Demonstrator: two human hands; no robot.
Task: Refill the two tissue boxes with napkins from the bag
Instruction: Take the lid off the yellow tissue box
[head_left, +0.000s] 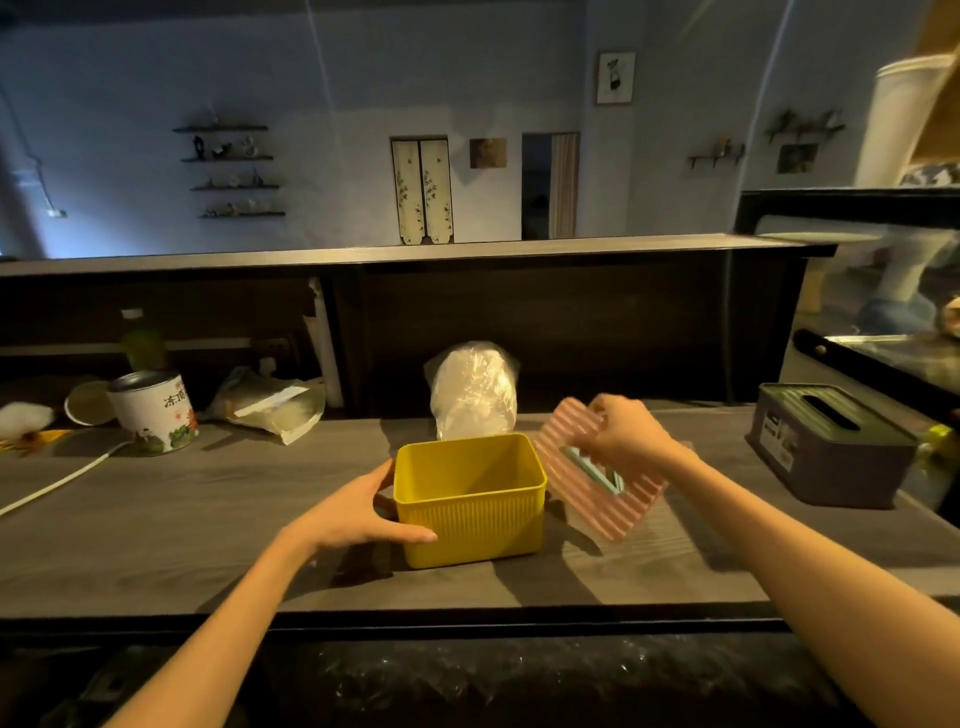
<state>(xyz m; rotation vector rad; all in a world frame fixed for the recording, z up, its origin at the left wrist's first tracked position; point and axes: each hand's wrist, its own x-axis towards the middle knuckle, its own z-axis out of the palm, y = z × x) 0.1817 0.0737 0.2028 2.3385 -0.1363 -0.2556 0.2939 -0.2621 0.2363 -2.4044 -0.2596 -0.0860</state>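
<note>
A yellow ribbed tissue box (470, 501) stands open and empty at the middle of the wooden counter. My left hand (358, 512) grips its left side. My right hand (626, 434) holds the box's pink ribbed lid (597, 488), tilted in the air just right of the box; a teal-edged slot shows in the lid. Behind the yellow box stands a clear plastic bag of white napkins (474, 391). A second tissue box (826, 449), grey with a dark slotted lid, sits closed at the far right of the counter.
On the left lie a printed tin can (156, 413), a crumpled plastic bag (272, 408), a green bottle (143, 345) and a white cable (62, 480). A raised dark shelf (415, 254) runs behind the counter. A glass display case (883, 291) stands at the right.
</note>
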